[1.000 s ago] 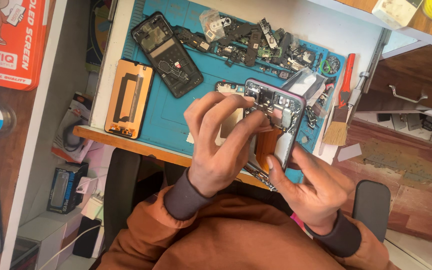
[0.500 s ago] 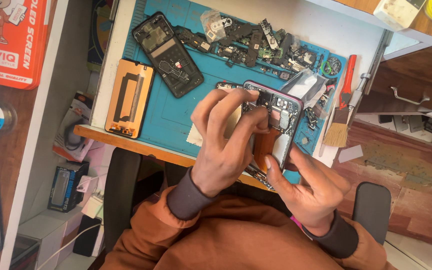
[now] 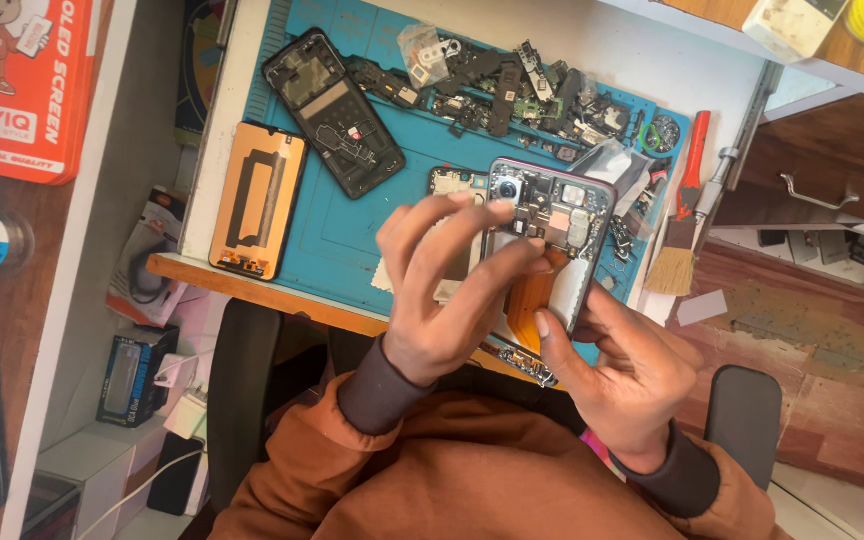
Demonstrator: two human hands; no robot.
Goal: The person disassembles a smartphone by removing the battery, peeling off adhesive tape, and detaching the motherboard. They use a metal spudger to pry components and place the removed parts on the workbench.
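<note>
Since half a second ago, the left hand [image 3: 442,300] has lifted its fingers [image 3: 452,215] a bit, so they now fan out over the opened phone [image 3: 552,240] instead of lying across it. Only the lower fingertips seem to touch the phone's inner boards, and I can't tell whether anything small is pinched there. The right hand [image 3: 627,375] cradles the phone from underneath, thumb pressed on its lower edge just beside the orange flex cable [image 3: 532,295], fingers wrapped round the back.

The phone is held up just above the blue mat [image 3: 352,225], towards the mat's right side. If I were doing this I'd keep the right-hand grip firm but off the flex, and work the connectors with fingertip pressure only, since that ribbon looks thin and easy to crease.

Texture-wise, the phone's frame is glossy with a pinkish rim, and the insides are matte grey shields and a round camera lens. Left of it on the mat lies a black midframe [image 3: 334,110], and a flat orange-backed screen panel [image 3: 259,200] sits at the mat's left edge. Black loose parts [image 3: 512,95] are strewn along the top. A red-handled brush [image 3: 680,225] with pale bristles rests at the mat's right edge.
</note>
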